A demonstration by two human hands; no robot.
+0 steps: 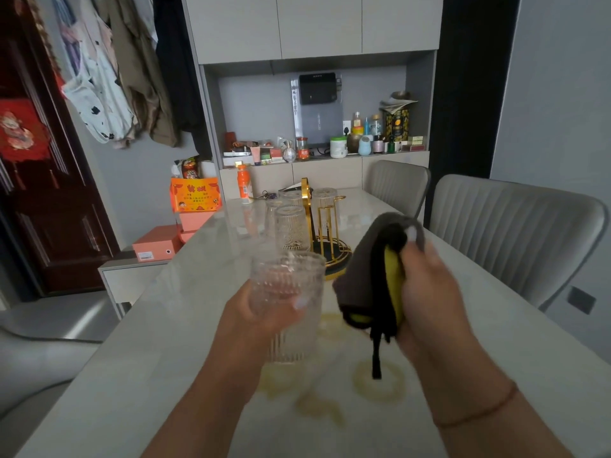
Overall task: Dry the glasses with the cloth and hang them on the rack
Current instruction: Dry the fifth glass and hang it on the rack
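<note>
Two hands above the table [172, 375]: left hand [256, 320] fingers around a glass [287, 285], right hand [429, 292] fingers clutching the cloth [367, 279].

I see my left hand [261, 312] gripping a ribbed clear glass [287, 289] upright above the pale table [165, 358], fingers curled round its lower wall. My right hand [426, 292] clutches a bunched grey and yellow cloth [367, 276] just beside the glass, apart from it, a dark strap dangling below. Behind them stands a gold rack [325, 226] with 4 glasses [292, 226] hung upside down. An orange bottle [245, 184] sits at the far edge. 2 grey chairs [515, 233] flank the right side.
</note>
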